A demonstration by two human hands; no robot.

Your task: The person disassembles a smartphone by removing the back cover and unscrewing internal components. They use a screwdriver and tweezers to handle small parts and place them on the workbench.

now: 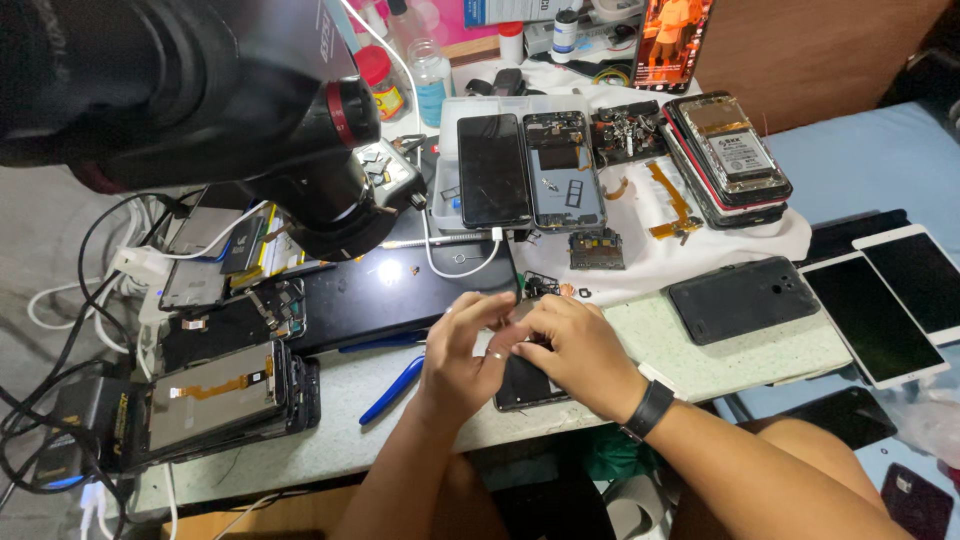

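My left hand (462, 352) and my right hand (575, 352) meet over a dark phone (522, 385) lying near the front edge of the worktable (350, 420). Both hands press on the phone's upper end, fingertips touching it and each other. A ring sits on a left finger, and a black band wraps my right wrist. My hands hide most of the phone; only its lower part shows. Just left of my left hand lies a blue-handled tool (392, 390).
A black microscope (300, 150) hangs over the table's left. Stacked opened phones (215, 400) sit front left. A tray (445, 150) holds a phone and a frame. A black back cover (742, 298), phone stack (730, 155), circuit boards and white tablets (880, 315) lie right.
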